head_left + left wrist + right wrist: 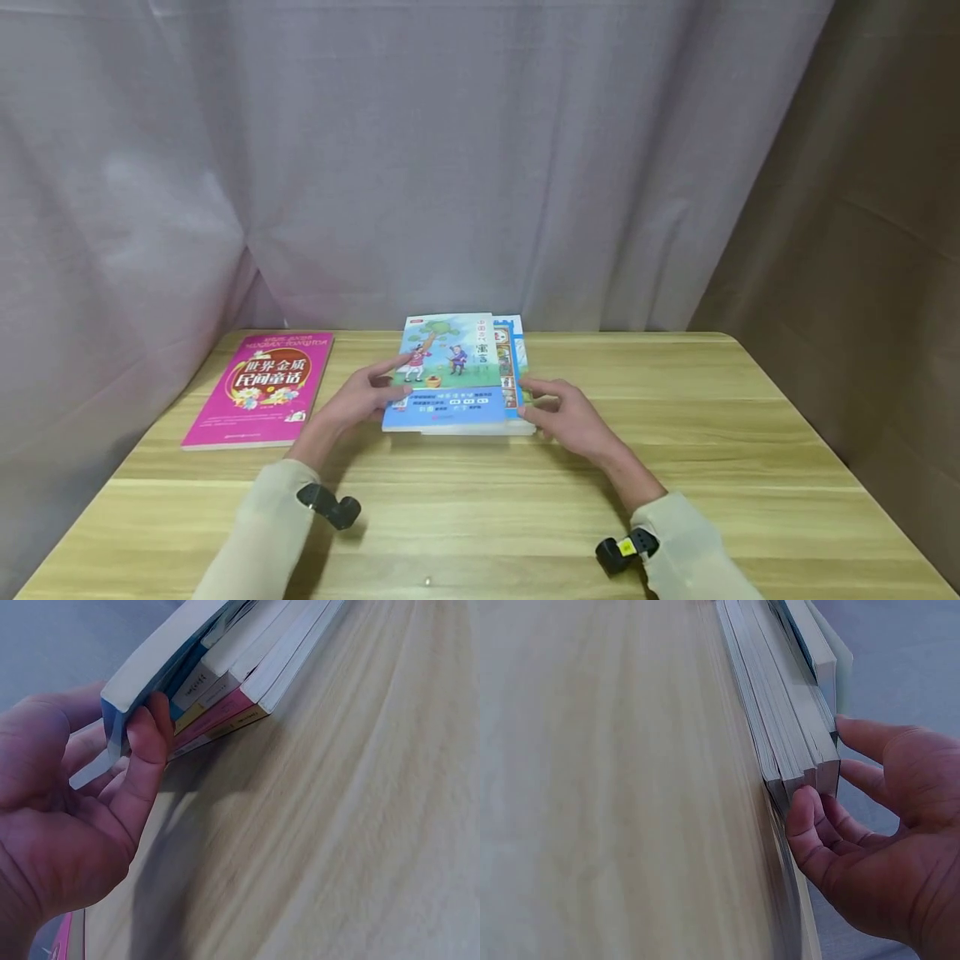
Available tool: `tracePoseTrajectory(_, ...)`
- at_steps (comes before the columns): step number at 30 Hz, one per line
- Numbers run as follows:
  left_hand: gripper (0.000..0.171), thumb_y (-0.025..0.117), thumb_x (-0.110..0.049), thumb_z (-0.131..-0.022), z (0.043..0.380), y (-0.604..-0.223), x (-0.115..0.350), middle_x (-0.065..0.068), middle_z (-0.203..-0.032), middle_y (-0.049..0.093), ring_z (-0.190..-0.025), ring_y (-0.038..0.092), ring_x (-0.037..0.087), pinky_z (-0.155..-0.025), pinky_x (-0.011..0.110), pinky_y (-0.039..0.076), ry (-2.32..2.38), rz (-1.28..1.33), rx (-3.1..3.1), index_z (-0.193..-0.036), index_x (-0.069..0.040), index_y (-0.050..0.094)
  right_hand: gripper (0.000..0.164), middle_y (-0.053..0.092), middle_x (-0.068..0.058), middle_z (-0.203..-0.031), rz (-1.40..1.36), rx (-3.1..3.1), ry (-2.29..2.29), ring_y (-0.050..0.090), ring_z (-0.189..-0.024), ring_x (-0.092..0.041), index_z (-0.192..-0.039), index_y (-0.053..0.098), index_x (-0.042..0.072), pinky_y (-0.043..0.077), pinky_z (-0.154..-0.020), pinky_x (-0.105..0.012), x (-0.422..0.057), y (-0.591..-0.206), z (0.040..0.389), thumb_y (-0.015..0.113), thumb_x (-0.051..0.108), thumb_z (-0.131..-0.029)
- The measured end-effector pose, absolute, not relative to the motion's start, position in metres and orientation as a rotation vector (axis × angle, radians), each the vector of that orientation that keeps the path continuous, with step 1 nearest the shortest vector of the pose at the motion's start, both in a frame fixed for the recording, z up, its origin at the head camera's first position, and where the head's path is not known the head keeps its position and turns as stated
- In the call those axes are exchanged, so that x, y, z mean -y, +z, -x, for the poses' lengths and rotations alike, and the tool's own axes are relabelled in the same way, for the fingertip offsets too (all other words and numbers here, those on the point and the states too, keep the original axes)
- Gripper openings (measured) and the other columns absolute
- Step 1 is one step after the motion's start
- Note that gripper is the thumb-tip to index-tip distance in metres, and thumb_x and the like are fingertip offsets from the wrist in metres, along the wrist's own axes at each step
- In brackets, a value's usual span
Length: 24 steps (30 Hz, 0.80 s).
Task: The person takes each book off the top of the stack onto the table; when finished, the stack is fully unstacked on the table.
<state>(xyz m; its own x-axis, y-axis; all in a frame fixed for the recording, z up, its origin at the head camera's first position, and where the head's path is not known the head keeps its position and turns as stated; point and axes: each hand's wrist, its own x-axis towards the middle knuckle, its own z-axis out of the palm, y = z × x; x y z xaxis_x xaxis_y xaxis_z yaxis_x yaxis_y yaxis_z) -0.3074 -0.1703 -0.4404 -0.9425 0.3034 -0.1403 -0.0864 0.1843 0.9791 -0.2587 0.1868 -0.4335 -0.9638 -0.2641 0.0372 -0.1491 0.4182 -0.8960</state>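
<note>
A picture-covered book with a blue lower band (450, 385) lies on top of a stack of several books (784, 727), shifted left of those below. My left hand (358, 402) grips this top book by its left edge, the fingers bent round its spine (112, 724) in the left wrist view. Under it, spines of the lower books (225, 705) show. At the stack's right side, my right hand (573, 421) holds the edge of the lower books, fingers curled against their page corners in the right wrist view. Its far fingertips are partly hidden.
A pink book (258, 392) lies face up on the wooden table (480, 517), left of the stack. Grey curtains (450, 167) hang behind the table's back edge, and a darker curtain (862, 292) hangs at the right.
</note>
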Motion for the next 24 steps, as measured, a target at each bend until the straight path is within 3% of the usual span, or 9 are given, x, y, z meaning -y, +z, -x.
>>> tracePoseTrajectory(4, 0.067, 0.069, -0.018, -0.103, 0.305, -0.443, 0.175, 0.023, -0.146, 0.059, -0.104, 0.075, 0.019, -0.088, 0.036, 0.064, 1.824, -0.218, -2.150, -0.163, -0.032, 0.042, 0.054, 0.043, -0.028, -0.152, 0.384, -2.560, -1.595, 0.066, -0.117, -0.032, -0.152, 0.057, 0.006, 0.056, -0.062, -0.028, -0.185, -0.433, 0.259, 0.072, 0.017, -0.101)
tracePoseTrajectory(18, 0.072, 0.066, -0.006, -0.101, 0.294, -0.443, 0.173, 0.025, -0.161, 0.043, -0.107, 0.074, 0.021, -0.091, 0.036, 0.064, 1.984, -0.168, -2.047, -0.165, -0.027, 0.038, 0.054, 0.045, -0.024, -0.152, 0.322, -2.595, -1.550, 0.070, -0.107, -0.027, -0.151, 0.059, 0.012, 0.055, -0.061, -0.029, -0.186, -0.436, 0.260, 0.074, 0.022, -0.100)
tracePoseTrajectory(24, 0.073, 0.069, -0.006, -0.099, 0.286, -0.433, 0.177, 0.026, -0.172, 0.026, -0.132, 0.062, 0.037, -0.098, 0.032, 0.060, 1.971, -0.191, -2.180, -0.164, -0.025, 0.040, 0.055, 0.042, -0.025, -0.155, 0.323, -2.576, -1.558, 0.070, -0.090, -0.024, -0.152, 0.059, 0.013, 0.050, -0.054, -0.026, -0.186, -0.435, 0.260, 0.074, 0.023, -0.100)
